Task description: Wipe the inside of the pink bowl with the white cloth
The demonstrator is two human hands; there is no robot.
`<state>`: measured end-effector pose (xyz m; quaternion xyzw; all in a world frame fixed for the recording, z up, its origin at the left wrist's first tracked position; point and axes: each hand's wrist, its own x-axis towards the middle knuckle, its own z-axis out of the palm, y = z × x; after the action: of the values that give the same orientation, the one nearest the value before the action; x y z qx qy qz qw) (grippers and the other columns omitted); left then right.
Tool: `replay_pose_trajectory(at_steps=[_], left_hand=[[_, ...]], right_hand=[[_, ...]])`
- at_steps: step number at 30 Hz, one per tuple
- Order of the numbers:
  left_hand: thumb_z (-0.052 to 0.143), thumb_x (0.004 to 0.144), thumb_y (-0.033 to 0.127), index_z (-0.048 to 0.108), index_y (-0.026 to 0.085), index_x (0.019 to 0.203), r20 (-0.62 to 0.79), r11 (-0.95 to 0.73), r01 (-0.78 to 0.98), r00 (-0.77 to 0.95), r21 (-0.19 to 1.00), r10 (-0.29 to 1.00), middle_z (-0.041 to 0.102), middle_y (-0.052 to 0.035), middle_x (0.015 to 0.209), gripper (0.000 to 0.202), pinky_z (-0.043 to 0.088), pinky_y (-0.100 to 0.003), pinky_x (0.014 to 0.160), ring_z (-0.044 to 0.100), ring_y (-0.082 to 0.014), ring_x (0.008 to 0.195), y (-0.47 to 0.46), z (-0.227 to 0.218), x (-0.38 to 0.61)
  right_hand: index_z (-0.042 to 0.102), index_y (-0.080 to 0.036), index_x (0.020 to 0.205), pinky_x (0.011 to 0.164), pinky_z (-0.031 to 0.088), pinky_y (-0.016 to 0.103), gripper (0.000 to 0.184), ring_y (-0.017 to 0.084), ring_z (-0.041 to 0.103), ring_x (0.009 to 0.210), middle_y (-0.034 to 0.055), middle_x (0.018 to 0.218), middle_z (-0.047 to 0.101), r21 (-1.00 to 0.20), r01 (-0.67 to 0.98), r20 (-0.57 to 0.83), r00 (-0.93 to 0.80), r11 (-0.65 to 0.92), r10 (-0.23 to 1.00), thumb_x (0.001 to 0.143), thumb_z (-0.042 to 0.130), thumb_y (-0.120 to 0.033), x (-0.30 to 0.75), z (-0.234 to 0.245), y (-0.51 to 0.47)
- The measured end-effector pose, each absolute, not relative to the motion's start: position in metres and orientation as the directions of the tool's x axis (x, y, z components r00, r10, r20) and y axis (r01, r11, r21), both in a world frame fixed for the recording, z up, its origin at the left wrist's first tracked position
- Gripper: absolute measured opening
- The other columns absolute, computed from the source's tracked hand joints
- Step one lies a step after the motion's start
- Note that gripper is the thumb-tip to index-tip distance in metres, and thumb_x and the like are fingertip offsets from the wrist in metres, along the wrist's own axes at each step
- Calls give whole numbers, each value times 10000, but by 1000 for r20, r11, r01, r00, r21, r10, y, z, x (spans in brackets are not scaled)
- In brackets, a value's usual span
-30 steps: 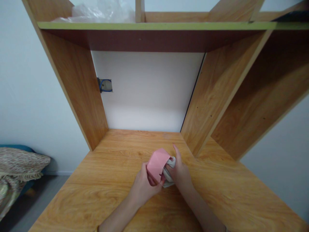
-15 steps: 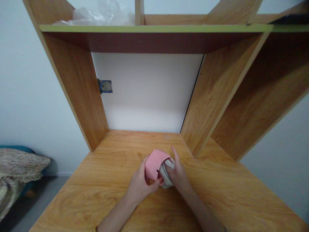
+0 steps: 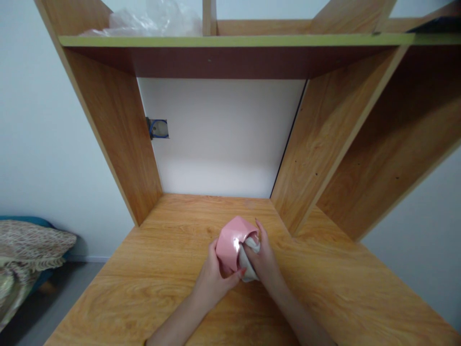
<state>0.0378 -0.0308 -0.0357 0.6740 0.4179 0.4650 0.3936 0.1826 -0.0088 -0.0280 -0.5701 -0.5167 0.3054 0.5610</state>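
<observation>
Faceted hollow vessel [image 3: 229, 240]: plain pink
Crumpled cloth [image 3: 246, 267]: greyish white
Flat wooden desktop [image 3: 165, 269]: orange-brown, wavy grain
Straight shelf edge [image 3: 230, 42]: yellow-green
Fringed throw [image 3: 32, 239], left: brown-and-cream mottling

Head view faces forward-down, seemingly near the desk [image 3: 151, 274].

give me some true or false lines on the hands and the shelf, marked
1. The left hand holds the pink item. True.
2. The right hand holds white cloth at the pink item's opening. True.
3. The white cloth is spread flat. False: it is bunched.
4. Clear plastic lies on the upper shelf. True.
5. The pink item stands on the upper shelf. False: it is held over the tabletop.
</observation>
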Motion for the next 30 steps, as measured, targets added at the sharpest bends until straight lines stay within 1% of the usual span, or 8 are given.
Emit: replay_pose_trajectory(at_steps=[3,6,9,12,17,21,25,30], left_hand=[[646,680,345,290,160,1187,285,-336,232,228,913,931,532,-105,1091,647,440,-343,824,540,-208,964,-30,-33,37],[657,662,325,311,168,1189,272,-328,232,243,916,931,562,-95,1060,649,466,-321,775,569,-198,904,-30,-30,38],[663,651,308,331,161,1196,310,-363,238,231,901,922,567,-103,1081,655,460,-317,803,565,-203,940,-30,-27,37],[660,636,320,354,159,1214,324,-377,339,203,862,924,568,-118,1113,674,444,-343,843,552,-228,991,-31,-26,34],[623,628,408,385,169,1244,296,-347,554,183,756,937,619,-107,1056,702,475,-368,780,601,-256,909,-29,-27,28],[599,633,436,409,157,1240,337,-383,620,196,685,921,646,-109,996,694,475,-390,763,617,-274,864,-29,-24,25],[592,640,462,409,156,1250,343,-403,613,219,680,913,649,-110,991,707,470,-395,760,617,-282,853,-29,-21,23],[545,709,485,295,168,1332,316,-373,531,198,761,928,581,-128,1136,743,423,-392,859,563,-270,996,-23,-24,19]], right_hand=[[236,-148,1315,737,482,335,742,197,610,791,37,877,613,-932,341,236,313,123,920,657,548,-292,187,-29,-6],[217,-158,1333,602,488,328,765,204,606,645,10,764,609,-881,467,245,311,77,918,659,543,-311,194,-29,-6],[226,-157,1340,491,449,303,760,211,582,540,-12,631,579,-815,578,261,303,41,917,669,540,-329,198,-28,-8],[219,-175,1349,457,414,285,757,214,573,505,-35,549,541,-757,653,270,279,24,921,683,541,-338,200,-26,-10],[175,-171,1365,474,395,264,744,191,567,483,-41,532,544,-690,722,247,157,60,956,718,513,-315,201,-26,-10],[188,-190,1361,510,404,263,709,193,585,544,-17,608,587,-661,739,252,55,131,966,729,491,-294,201,-28,-11],[155,-177,1370,563,422,265,695,189,589,608,-4,659,605,-704,673,264,-48,227,963,738,442,-232,200,-31,-14],[149,-198,1370,600,450,263,677,161,575,603,-23,675,590,-817,547,245,42,183,969,754,428,-228,198,-34,-13]])
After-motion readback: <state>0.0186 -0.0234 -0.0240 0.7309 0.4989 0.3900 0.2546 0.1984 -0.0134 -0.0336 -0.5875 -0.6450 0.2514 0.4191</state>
